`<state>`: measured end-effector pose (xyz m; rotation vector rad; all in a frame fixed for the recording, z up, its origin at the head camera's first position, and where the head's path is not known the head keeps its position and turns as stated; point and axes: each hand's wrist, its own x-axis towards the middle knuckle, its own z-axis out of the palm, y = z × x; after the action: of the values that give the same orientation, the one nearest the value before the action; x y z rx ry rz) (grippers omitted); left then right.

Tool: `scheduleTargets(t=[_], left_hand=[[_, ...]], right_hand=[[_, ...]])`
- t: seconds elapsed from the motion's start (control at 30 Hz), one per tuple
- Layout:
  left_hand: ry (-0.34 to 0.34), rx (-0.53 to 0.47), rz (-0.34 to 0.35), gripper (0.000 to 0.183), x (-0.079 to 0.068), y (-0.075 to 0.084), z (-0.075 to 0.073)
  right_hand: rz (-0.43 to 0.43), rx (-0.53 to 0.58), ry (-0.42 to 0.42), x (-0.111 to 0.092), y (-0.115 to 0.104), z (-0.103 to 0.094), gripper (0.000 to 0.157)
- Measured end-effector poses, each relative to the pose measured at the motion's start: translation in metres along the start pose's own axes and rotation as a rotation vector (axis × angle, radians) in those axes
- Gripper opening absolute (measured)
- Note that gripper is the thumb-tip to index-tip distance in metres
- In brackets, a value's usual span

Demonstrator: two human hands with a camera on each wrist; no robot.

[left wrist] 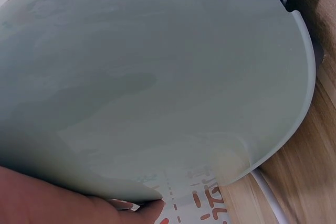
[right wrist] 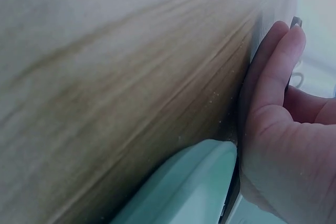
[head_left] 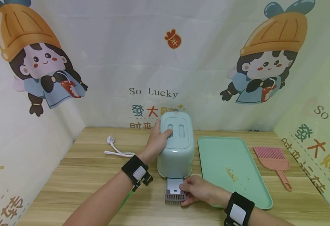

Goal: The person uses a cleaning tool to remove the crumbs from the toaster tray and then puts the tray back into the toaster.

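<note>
A pale green toaster (head_left: 179, 157) stands mid-table, its lidded top showing two oval recesses. My left hand (head_left: 156, 141) grips its upper left side, the thumb lying over the top; in the left wrist view the toaster's smooth side (left wrist: 168, 87) fills most of the picture. From the toaster's near end sticks out a silvery crumb tray (head_left: 174, 185) with a grey, ribbed front end (head_left: 175, 197). My right hand (head_left: 200, 190) pinches this tray by its right edge, thumb above and fingers beneath. The right wrist view shows these fingers (right wrist: 281, 66) bent close over the wood.
Right of the toaster lies a mint green serving tray (head_left: 218, 157) with crumbs (head_left: 231, 174) on it. A pink brush-like tool (head_left: 272, 158) with comb teeth lies beyond it. A white plug cord (head_left: 119, 152) rests at left. Printed cloth (head_left: 111, 62) hangs behind the table.
</note>
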<state>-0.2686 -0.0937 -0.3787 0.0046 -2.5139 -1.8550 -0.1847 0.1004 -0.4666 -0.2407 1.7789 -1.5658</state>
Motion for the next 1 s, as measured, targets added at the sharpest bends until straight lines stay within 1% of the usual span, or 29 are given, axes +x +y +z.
scheduleTargets(t=[0.17,0.47,0.7,1.0], left_hand=[[0.003,0.004,-0.006,0.070,0.0007,-0.0008,-0.0002],[0.008,0.014,0.011,0.069,0.0015,-0.0025,0.0001],[0.005,0.008,0.021,0.068,0.0004,-0.0027,-0.0004],[0.006,0.000,0.035,0.067,0.0004,-0.0031,-0.0004]], right_hand=[[0.003,-0.001,0.016,0.0000,-0.0040,-0.0020,0.021],[-0.002,0.084,0.063,0.0035,-0.0036,-0.0038,0.023],[-0.005,0.127,0.097,0.0049,-0.0055,-0.0031,0.022],[0.007,0.170,0.106,0.0061,-0.0062,-0.0046,0.024]])
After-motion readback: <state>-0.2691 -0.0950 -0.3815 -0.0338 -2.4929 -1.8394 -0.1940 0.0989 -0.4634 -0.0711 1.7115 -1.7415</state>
